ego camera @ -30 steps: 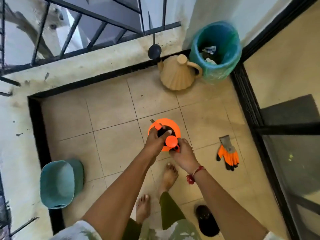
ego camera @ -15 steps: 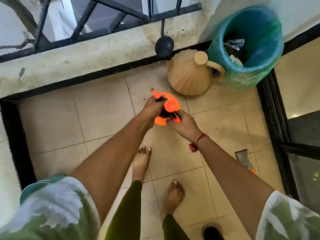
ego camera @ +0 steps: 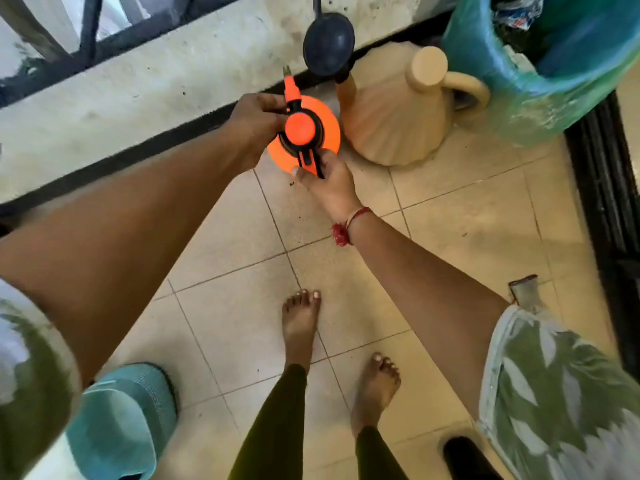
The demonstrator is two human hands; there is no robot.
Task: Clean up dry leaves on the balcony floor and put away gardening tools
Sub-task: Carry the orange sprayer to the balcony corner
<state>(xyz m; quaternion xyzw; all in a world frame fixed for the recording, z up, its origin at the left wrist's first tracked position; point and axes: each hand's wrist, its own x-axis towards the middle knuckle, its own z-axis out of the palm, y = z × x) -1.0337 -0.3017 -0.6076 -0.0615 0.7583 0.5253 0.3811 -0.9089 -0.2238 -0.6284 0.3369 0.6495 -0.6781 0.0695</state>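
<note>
I hold an orange spray bottle [ego camera: 327, 131] with a black pump head, seen from above, close to the balcony's low wall. My left hand [ego camera: 254, 124] grips the head on the nozzle side. My right hand [ego camera: 329, 183] holds the black trigger lever at the near side. The bottle hangs just left of a beige ribbed watering can [ego camera: 398, 112] standing on the tiled floor. The cuff of a grey and orange glove [ego camera: 524, 289] shows on the floor at the right, mostly hidden by my sleeve.
A teal bin [ego camera: 540, 84] lined with a bag holds rubbish in the far right corner. A teal pot [ego camera: 121, 420] lies at the lower left. A dark round object [ego camera: 329, 43] hangs above the can's spout. A black item [ego camera: 464, 455] lies near my feet. Dark door frame [ego camera: 602, 188] at right.
I have stepped forward toward the wall and corner, carrying the spray bottle with both hands; it is now beside the watering can. The teal pot has come back into view at lower left.
</note>
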